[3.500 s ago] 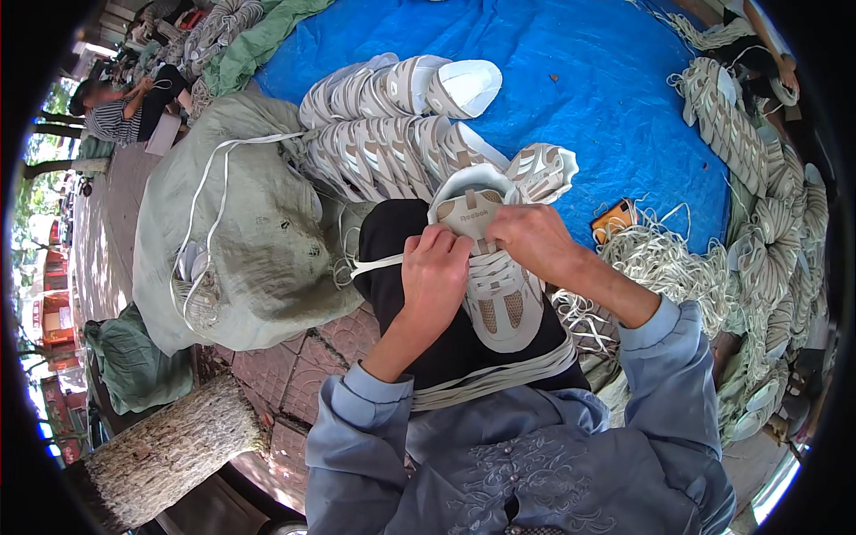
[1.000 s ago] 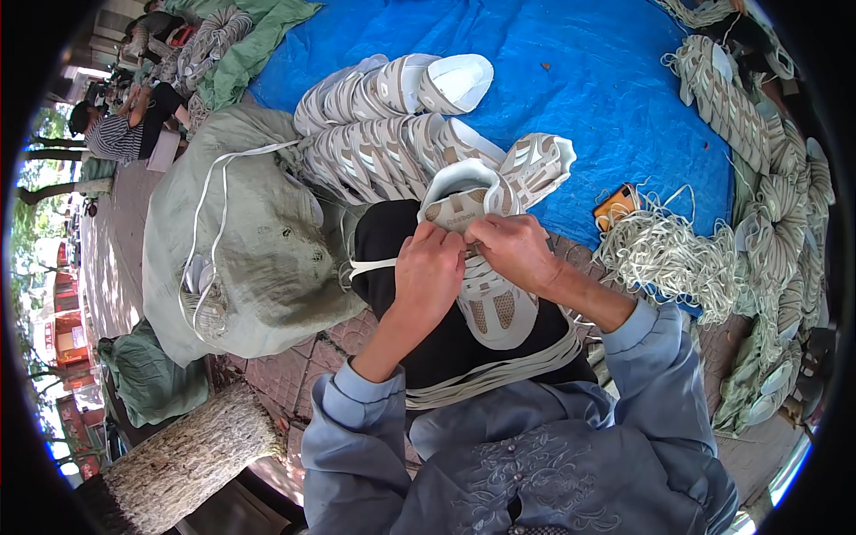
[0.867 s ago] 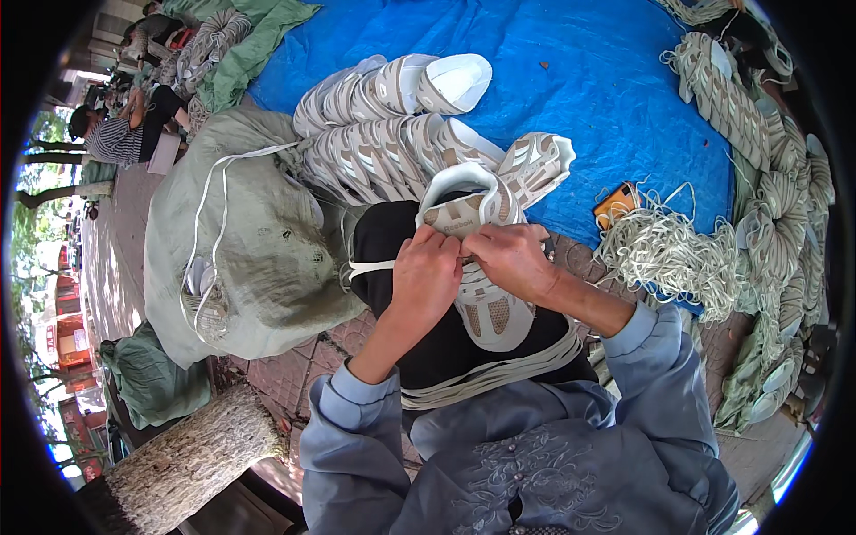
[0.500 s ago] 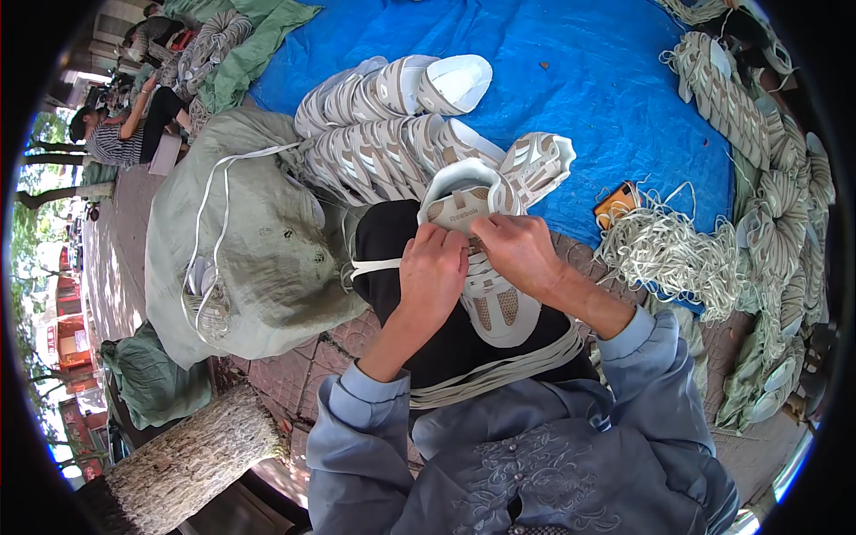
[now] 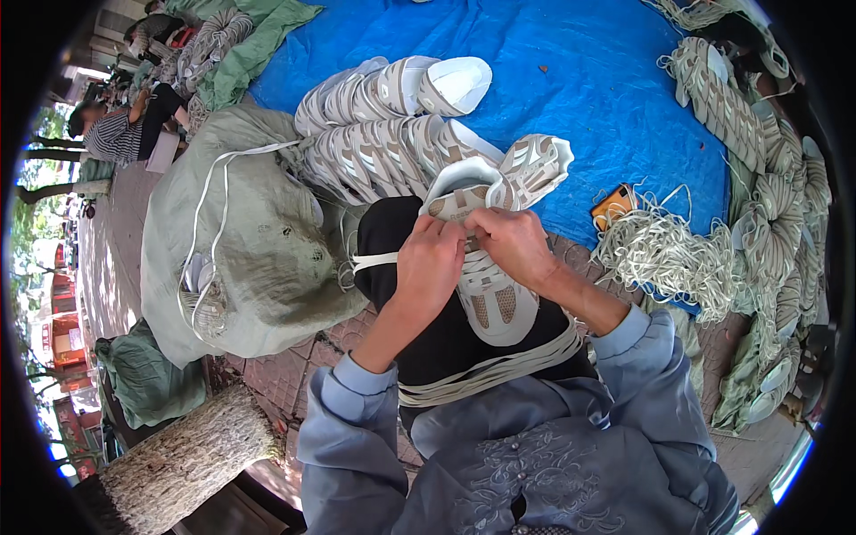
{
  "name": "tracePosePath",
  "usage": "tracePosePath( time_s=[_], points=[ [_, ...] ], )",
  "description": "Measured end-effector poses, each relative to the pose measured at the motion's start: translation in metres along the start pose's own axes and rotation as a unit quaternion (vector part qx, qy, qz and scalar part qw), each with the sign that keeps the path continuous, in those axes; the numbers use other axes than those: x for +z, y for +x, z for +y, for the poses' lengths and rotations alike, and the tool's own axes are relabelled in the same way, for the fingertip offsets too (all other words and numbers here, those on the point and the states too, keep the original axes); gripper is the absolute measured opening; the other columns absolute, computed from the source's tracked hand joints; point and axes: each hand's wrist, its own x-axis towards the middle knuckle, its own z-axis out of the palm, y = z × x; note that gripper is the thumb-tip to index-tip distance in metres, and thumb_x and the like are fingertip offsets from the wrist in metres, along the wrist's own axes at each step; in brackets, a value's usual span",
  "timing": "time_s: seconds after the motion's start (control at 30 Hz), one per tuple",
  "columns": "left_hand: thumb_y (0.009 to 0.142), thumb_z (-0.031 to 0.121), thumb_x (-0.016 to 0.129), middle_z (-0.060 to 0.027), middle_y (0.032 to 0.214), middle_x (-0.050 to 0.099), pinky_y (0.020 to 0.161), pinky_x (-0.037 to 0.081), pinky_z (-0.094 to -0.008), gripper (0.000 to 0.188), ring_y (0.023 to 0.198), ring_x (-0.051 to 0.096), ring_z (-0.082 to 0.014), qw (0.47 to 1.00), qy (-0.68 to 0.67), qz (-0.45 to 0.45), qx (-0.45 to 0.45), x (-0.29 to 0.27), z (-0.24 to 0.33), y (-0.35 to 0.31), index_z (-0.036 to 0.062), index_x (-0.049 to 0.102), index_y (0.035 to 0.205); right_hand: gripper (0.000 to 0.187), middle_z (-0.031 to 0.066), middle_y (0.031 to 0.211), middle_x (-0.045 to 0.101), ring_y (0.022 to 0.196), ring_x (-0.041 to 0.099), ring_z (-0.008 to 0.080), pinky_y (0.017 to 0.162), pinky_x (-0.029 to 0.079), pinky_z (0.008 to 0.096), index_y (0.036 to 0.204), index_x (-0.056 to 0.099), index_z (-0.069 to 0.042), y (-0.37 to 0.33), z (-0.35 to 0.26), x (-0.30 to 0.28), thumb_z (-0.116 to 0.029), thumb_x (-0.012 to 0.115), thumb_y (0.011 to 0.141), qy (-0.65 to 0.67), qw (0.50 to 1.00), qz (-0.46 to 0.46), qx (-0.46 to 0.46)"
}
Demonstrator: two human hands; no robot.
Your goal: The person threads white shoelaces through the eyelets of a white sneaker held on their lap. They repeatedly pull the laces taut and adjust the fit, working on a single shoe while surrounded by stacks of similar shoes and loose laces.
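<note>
A white and tan sneaker (image 5: 504,314) rests on my black-covered lap, its toe toward me and its padded collar away. My left hand (image 5: 430,266) is closed in a pinch at the left side of the shoe's throat. A white shoelace (image 5: 374,260) sticks out to the left of that hand. From the other side, my right hand (image 5: 515,242) meets it, thumb and fingers pinched over the upper eyelets. What its fingertips hold is hidden. Behind the collar, another sneaker (image 5: 538,169) lies tilted on its side. A bundle of loose laces (image 5: 499,367) lies across my lap.
Nested rows of sneakers (image 5: 370,160) sit on a blue tarp (image 5: 606,98). At right are a tangled lace pile (image 5: 669,259), an orange object (image 5: 613,207) and stacked shoes (image 5: 776,214). A large grey-green sack (image 5: 259,241) and a tree trunk (image 5: 192,450) stand left; a person (image 5: 116,134) sits beyond.
Both hands have shifted slightly at the shoe's throat; the right fingers now cover more of the tongue. The shoe stays in place on my lap.
</note>
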Motion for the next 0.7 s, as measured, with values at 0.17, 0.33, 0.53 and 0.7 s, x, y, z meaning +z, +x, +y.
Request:
tracePosePath(
  time_s=[0.17, 0.33, 0.53, 0.7],
  points=[
    [0.062, 0.003, 0.058, -0.0072, 0.066, 0.054, 0.063, 0.044, -0.0344, 0.004, 0.074, 0.052, -0.0231, 1.000, 0.027, -0.012, -0.007, 0.007, 0.003, -0.001, 0.0037, 0.055, 0.064, 0.012, 0.0062, 0.060, 0.056, 0.049, 0.057, 0.0251, 0.042, 0.045, 0.0339, 0.074, 0.049, -0.006, -0.002, 0.002, -0.002, -0.001, 0.055, 0.065, -0.069, 0.995, 0.043, -0.054],
    [0.062, 0.004, 0.058, -0.0075, 0.067, 0.055, 0.062, 0.043, -0.0340, 0.004, 0.075, 0.052, -0.0230, 0.999, 0.021, -0.044, 0.003, 0.004, 0.004, 0.002, 0.0033, 0.056, 0.066, 0.013, 0.0075, 0.060, 0.055, 0.050, 0.057, 0.0262, 0.043, 0.045, 0.0342, 0.075, 0.050, -0.006, -0.009, -0.003, -0.004, 0.000, 0.054, 0.064, -0.077, 0.996, 0.021, -0.038],
    [0.067, 0.002, 0.055, -0.0075, 0.067, 0.057, 0.066, 0.045, -0.0336, 0.003, 0.072, 0.053, -0.0237, 0.993, -0.005, -0.122, -0.006, -0.006, -0.002, 0.005, 0.0038, 0.057, 0.065, 0.013, 0.0088, 0.063, 0.056, 0.054, 0.058, 0.0267, 0.046, 0.046, 0.0356, 0.076, 0.050, -0.006, -0.004, -0.004, -0.001, 0.000, 0.056, 0.065, 0.037, 0.999, 0.003, 0.004],
    [0.067, 0.002, 0.055, -0.0076, 0.068, 0.057, 0.066, 0.045, -0.0335, 0.002, 0.074, 0.053, -0.0241, 0.991, 0.012, -0.135, 0.007, -0.007, -0.003, 0.008, 0.0041, 0.056, 0.067, 0.017, 0.0089, 0.063, 0.056, 0.054, 0.057, 0.0266, 0.046, 0.046, 0.0357, 0.080, 0.054, -0.009, -0.003, -0.002, -0.005, -0.001, 0.058, 0.066, -0.015, 0.999, -0.002, -0.042]
  ],
)
